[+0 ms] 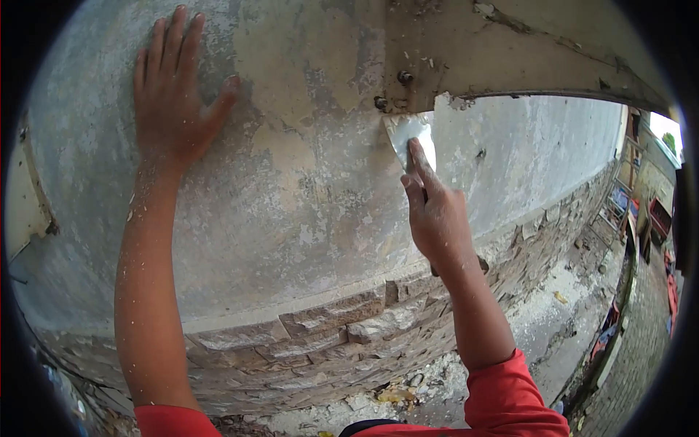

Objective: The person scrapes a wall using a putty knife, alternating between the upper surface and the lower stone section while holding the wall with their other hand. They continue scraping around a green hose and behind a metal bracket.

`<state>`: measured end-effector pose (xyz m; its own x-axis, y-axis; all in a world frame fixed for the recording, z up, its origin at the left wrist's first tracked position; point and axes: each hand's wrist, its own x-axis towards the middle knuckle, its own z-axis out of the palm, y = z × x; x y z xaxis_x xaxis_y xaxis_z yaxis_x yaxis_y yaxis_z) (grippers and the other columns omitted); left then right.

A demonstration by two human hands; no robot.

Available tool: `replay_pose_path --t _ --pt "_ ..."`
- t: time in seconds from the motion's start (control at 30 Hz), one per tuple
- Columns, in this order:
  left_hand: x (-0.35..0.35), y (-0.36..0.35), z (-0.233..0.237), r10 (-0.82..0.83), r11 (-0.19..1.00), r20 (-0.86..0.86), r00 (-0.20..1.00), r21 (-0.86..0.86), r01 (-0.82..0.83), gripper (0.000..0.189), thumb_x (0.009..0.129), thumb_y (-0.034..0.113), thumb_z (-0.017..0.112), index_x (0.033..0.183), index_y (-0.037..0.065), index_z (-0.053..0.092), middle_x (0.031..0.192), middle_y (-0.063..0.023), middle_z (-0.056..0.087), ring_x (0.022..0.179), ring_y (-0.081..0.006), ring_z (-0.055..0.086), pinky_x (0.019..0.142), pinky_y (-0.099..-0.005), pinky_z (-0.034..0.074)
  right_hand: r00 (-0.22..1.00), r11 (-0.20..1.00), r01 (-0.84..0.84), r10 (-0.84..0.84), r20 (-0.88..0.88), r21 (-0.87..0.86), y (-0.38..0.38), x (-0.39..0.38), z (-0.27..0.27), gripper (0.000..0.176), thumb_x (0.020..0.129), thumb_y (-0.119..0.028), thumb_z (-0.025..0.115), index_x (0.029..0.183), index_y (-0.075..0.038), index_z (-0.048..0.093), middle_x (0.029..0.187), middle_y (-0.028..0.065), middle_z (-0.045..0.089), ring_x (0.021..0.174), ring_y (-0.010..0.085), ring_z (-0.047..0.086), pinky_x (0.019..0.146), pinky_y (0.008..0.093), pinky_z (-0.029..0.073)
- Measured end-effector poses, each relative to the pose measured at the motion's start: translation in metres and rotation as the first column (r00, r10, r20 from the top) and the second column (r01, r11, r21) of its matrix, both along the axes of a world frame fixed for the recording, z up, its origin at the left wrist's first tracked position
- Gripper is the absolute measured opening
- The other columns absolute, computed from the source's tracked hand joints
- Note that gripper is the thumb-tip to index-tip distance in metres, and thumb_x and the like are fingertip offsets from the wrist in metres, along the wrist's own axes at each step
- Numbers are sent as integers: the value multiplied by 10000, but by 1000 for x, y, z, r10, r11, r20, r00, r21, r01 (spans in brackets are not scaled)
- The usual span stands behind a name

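My left hand (173, 102) lies flat on the upper left of the grey wall (291, 211), fingers stretched and thumb out to the side. Gripped in my right hand (439, 218) is a putty knife (420, 142), my index finger laid along its shiny metal blade. The blade's broad edge points up and meets the wall just under a beige panel (502, 58). My fingers hide most of the knife's handle. Patches of old pale paint (280, 80) show on the wall between my hands. Small flakes cling to both forearms.
Two dark bolts (405, 76) stick out near the panel's lower left corner. Rough stone cladding (342, 320) runs along the wall's base. White flakes litter the ground (553, 313). At the right, a ladder-like frame (619, 182) leans beside a narrow brick path (633, 364).
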<state>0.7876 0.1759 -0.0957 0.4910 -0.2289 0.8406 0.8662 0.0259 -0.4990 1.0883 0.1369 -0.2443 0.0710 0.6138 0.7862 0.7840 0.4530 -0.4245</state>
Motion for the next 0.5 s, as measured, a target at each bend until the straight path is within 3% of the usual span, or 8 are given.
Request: replay_pose_path --t 0.07,0.1,0.13,0.2,0.23,0.3,0.4,0.5 --pt "0 0 3 9 1000 2 1000 9 -9 724 911 588 461 1499 211 272 1569 -31 241 1454 -259 190 1172 -485 151 1000 993 -15 13 -18 -113 -4 -14 -15 572 982 -234 508 1502 -238 268 626 179 630 420 261 564 398 391 435" --pt "-2 1 1 0 1000 1 1000 8 0 725 909 591 462 1497 211 275 1568 -31 244 1453 -259 193 1171 -485 154 995 994 -96 98 27 -42 7 -17 -47 618 973 -264 532 1512 -239 232 666 180 649 422 243 574 376 365 436" --pt "-2 2 0 11 1000 7 1000 7 -11 725 909 591 462 1497 211 275 1568 -31 244 1453 -259 193 1171 -485 154 987 993 -118 120 110 -26 1 -28 -68 660 951 -284 571 1514 -221 232 696 180 663 437 255 582 412 385 473" --pt "-4 3 0 5 1000 11 1000 13 -5 734 902 599 465 1495 210 276 1566 -30 247 1450 -261 200 1169 -488 159 986 991 -117 124 108 -68 -11 -45 -67 702 908 -270 634 1503 -231 263 931 242 685 691 316 705 643 403 583" --pt "-5 4 0 5 1000 2 1000 10 -5 734 902 599 465 1495 210 276 1566 -30 247 1450 -261 200 1169 -488 159 987 990 -118 125 99 -70 -13 -53 -55 702 908 -270 634 1503 -231 263 931 242 685 691 316 705 643 403 583" --pt "-5 7 1 -6 1000 30 1000 15 5 738 897 603 471 1493 210 283 1563 -30 256 1446 -264 212 1167 -488 166 988 992 -118 121 91 -37 -6 -65 -11 714 919 -352 609 1510 -196 239 669 181 645 508 359 613 483 444 486" --pt "-8 6 0 -49 999 23 999 12 49 717 895 592 480 1481 214 314 1555 -34 277 1440 -266 229 1166 -488 169 993 997 -77 77 89 0 -10 -83 46 694 922 -370 600 1501 -188 264 666 185 642 528 373 622 480 437 484" --pt "-10 4 -1 -73 997 58 996 -21 74 679 900 579 473 1462 215 357 1543 -40 305 1433 -269 248 1165 -488 170 996 998 -57 59 67 -31 -11 -94 -2 636 934 -318 592 1490 -199 306 688 197 661 506 329 630 461 428 483"
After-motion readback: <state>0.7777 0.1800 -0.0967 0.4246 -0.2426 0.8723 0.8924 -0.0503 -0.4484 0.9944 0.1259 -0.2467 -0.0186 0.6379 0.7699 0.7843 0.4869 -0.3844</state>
